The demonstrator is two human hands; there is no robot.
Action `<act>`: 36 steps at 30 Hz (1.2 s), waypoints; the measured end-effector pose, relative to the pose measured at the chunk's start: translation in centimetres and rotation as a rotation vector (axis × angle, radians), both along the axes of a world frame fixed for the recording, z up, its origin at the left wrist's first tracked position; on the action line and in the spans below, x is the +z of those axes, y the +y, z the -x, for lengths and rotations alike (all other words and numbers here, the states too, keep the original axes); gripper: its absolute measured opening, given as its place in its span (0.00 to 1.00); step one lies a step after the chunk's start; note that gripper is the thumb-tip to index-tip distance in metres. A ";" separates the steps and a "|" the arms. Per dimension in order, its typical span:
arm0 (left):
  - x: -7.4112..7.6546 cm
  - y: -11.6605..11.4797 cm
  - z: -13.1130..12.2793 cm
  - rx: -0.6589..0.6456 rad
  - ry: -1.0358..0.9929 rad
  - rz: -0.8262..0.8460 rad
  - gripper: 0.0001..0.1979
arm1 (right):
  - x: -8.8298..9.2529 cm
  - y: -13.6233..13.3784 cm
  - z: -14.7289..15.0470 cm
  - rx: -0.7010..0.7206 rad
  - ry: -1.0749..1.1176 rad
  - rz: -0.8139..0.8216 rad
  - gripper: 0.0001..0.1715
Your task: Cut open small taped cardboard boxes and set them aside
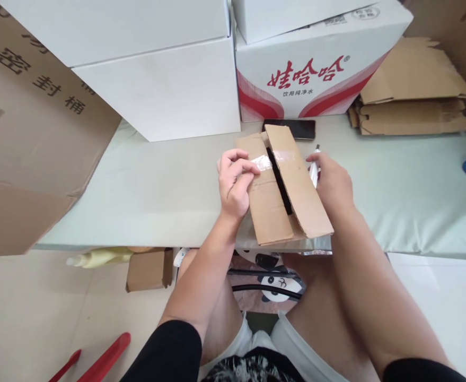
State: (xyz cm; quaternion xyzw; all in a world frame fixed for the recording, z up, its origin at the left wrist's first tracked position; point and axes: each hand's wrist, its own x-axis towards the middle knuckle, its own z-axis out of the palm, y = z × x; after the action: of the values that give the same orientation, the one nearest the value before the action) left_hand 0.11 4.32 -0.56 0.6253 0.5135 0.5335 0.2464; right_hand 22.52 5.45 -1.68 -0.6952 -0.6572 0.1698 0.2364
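A small brown cardboard box (267, 204) lies on the covered table in front of me. Its two top flaps are parted by a dark gap, with pieces of clear tape (262, 163) on them. My left hand (236, 183) grips the left flap, fingers curled at the tape. On the box's right side, my right hand (333, 180) is closed around a slim white utility knife (314, 171), its dark tip pointing away from me. The right hand's fingertips are partly hidden behind the raised right flap. What is inside the box cannot be made out.
Behind the box lies a black phone (296, 129). White cartons (169, 95) and a red-and-white water carton (308, 79) stand at the back. Flattened cardboard (415, 116) is stacked at right. A large brown carton (37, 138) fills the left; a small box (147, 270) sits below.
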 end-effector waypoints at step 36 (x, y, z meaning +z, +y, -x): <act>-0.6 1.6 2.1 0.072 -0.060 -0.018 0.07 | 8.2 -6.4 2.4 0.690 0.169 -0.086 0.43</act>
State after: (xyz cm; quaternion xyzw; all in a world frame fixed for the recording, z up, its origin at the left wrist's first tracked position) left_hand -1.95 5.90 -1.16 0.5925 0.5233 0.5649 0.2367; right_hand 20.08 -0.95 6.48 -0.4055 -0.8379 0.2687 0.2475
